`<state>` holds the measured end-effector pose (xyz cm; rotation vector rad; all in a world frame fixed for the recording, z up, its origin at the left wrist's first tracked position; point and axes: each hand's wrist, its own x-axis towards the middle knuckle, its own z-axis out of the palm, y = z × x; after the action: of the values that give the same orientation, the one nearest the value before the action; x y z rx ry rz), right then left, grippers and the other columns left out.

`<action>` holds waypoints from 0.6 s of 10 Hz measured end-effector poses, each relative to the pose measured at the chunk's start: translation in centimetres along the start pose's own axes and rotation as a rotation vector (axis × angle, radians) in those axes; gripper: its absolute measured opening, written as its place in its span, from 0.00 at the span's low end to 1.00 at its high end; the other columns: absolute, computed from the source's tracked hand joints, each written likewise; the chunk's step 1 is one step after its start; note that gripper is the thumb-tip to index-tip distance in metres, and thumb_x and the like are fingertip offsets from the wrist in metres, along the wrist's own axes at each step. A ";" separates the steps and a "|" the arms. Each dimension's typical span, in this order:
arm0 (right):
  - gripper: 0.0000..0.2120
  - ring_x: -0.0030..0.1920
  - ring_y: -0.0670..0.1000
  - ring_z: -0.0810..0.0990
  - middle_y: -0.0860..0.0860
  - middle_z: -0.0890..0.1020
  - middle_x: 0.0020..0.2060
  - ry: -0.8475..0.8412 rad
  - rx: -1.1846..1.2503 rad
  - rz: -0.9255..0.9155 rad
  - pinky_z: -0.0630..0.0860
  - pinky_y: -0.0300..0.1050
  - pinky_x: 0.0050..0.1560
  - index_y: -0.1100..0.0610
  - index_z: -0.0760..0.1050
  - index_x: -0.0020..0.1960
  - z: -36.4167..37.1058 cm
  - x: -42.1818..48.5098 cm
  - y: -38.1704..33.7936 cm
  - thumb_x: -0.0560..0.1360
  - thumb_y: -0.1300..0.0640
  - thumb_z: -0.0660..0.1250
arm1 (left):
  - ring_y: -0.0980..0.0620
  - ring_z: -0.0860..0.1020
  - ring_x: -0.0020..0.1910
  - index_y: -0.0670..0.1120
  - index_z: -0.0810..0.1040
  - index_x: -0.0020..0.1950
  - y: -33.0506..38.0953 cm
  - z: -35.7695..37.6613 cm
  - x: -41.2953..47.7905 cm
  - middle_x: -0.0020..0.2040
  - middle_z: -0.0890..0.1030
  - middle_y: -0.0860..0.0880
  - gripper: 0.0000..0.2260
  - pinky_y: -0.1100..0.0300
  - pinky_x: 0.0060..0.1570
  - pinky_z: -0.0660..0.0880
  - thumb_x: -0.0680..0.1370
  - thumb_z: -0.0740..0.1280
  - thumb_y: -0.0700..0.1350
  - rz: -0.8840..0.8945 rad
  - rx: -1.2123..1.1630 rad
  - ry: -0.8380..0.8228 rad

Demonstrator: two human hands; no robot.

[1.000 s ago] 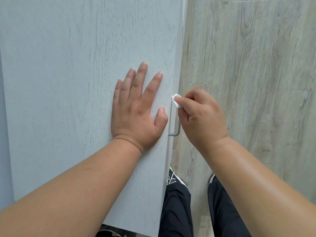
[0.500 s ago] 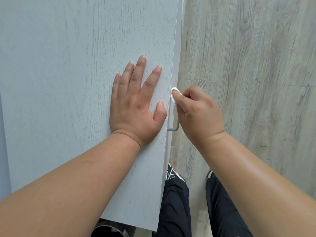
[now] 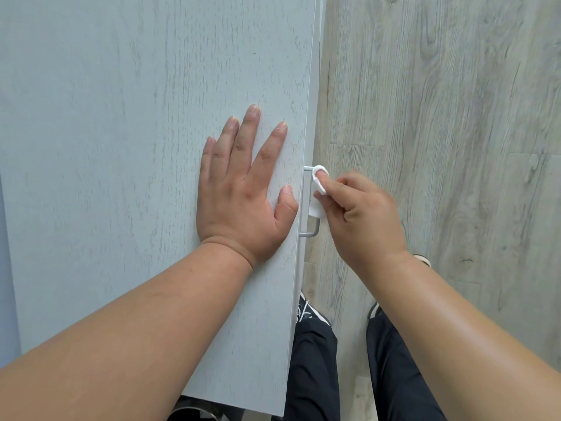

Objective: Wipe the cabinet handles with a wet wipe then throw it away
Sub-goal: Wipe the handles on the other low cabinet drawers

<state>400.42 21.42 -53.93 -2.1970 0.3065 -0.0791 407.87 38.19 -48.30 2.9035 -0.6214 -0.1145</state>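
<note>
Swinging slightly outward, the right hand (image 3: pixel 361 220) now bares more of the small white wet wipe (image 3: pixel 318 181). It pinches the wipe against the upper end of the slim silver bar handle (image 3: pixel 313 233) on the right edge of the pale grey wood-grain cabinet panel (image 3: pixel 151 117). The left hand (image 3: pixel 243 192) stays spread flat beside the handle. Wiping seems mid-stroke, with disposal still to come. No writing is legible.

Right hand (image 3: pixel 364 220) covers most of the handle (image 3: pixel 313 234).
</note>
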 end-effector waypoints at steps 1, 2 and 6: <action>0.12 0.35 0.47 0.71 0.47 0.76 0.38 0.003 -0.009 -0.012 0.67 0.40 0.37 0.53 0.85 0.63 0.4 0.6 -0.3 0.81 0.57 0.69 | 0.39 0.59 0.82 0.51 0.65 0.83 0.1 0.0 0.1 0.84 0.60 0.44 0.33 0.38 0.80 0.54 0.77 0.60 0.55 -0.001 0.001 0.001; 0.11 0.34 0.51 0.71 0.45 0.72 0.38 -0.003 -0.024 -0.054 0.69 0.42 0.36 0.52 0.85 0.62 0.5 1.5 -0.2 0.81 0.56 0.69 | 0.39 0.59 0.82 0.50 0.66 0.82 0.0 0.0 0.1 0.84 0.61 0.43 0.33 0.38 0.80 0.54 0.77 0.61 0.55 0.004 0.002 0.000; 0.08 0.34 0.51 0.75 0.49 0.78 0.37 0.081 -0.035 -0.051 0.73 0.44 0.35 0.55 0.87 0.56 0.8 0.4 -0.1 0.81 0.58 0.71 | 0.39 0.60 0.82 0.50 0.67 0.82 0.2 0.0 0.0 0.83 0.62 0.43 0.33 0.39 0.80 0.55 0.76 0.61 0.55 -0.006 0.003 0.010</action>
<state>400.92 22.07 -54.36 -2.2406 0.2995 -0.1926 407.85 38.03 -48.24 2.9071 -0.6124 -0.0997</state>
